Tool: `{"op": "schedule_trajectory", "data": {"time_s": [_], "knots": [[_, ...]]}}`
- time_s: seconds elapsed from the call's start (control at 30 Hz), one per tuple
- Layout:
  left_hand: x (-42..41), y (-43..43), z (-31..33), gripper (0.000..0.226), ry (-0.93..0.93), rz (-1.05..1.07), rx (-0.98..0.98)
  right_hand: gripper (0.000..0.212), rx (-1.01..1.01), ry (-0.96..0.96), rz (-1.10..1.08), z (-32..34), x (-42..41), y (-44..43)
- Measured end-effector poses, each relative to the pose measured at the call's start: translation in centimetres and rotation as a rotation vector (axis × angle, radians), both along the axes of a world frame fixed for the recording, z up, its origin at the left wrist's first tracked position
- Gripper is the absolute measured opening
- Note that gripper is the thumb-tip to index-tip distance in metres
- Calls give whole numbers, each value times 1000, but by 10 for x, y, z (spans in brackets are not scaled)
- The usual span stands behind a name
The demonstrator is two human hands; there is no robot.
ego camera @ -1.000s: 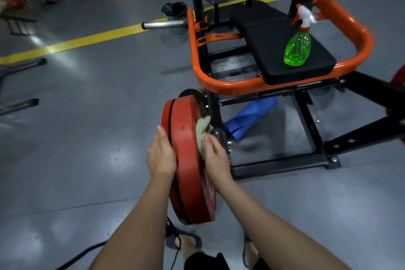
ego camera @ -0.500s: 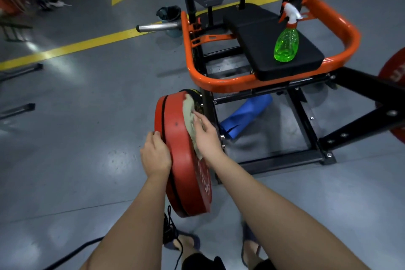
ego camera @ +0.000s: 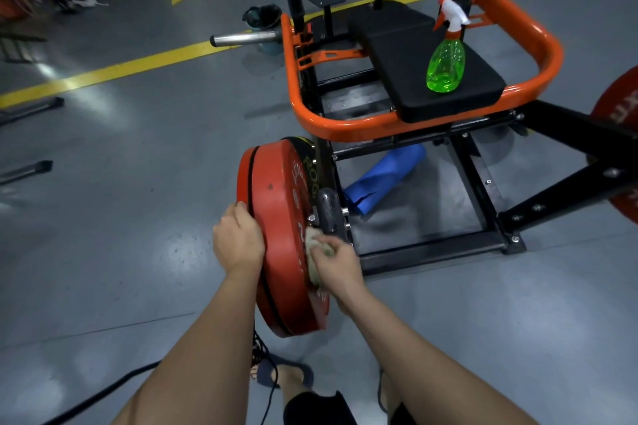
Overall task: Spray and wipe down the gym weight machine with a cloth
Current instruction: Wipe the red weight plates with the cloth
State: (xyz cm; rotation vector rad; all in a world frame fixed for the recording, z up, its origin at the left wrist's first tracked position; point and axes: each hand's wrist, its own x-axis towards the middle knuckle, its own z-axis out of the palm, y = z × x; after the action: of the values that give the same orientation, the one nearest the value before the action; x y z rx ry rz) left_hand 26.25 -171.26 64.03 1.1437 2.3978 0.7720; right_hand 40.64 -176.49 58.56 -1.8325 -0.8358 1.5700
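Pinching the bunched cloth (ego camera: 313, 244), the right hand (ego camera: 336, 264) has swept it from the red plate (ego camera: 276, 203)'s upper face down beside the hub (ego camera: 328, 212), the left hand (ego camera: 238, 241) gripping the rim, so this face looks nearly wiped.

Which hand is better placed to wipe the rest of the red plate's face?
Right. The right hand presses the cloth against the face of the red plate, while the left hand grips its rim.
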Motion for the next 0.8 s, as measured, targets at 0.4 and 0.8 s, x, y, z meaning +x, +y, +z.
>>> {"op": "schedule_trajectory", "data": {"time_s": [0.4,0.8], "knots": [[6,-2,1,61,62,1,61,47,-10,-8,219,-10,0,0],[8,-4,2,62,119,7,63,32,41,48,-37,27,-7,7]]}}
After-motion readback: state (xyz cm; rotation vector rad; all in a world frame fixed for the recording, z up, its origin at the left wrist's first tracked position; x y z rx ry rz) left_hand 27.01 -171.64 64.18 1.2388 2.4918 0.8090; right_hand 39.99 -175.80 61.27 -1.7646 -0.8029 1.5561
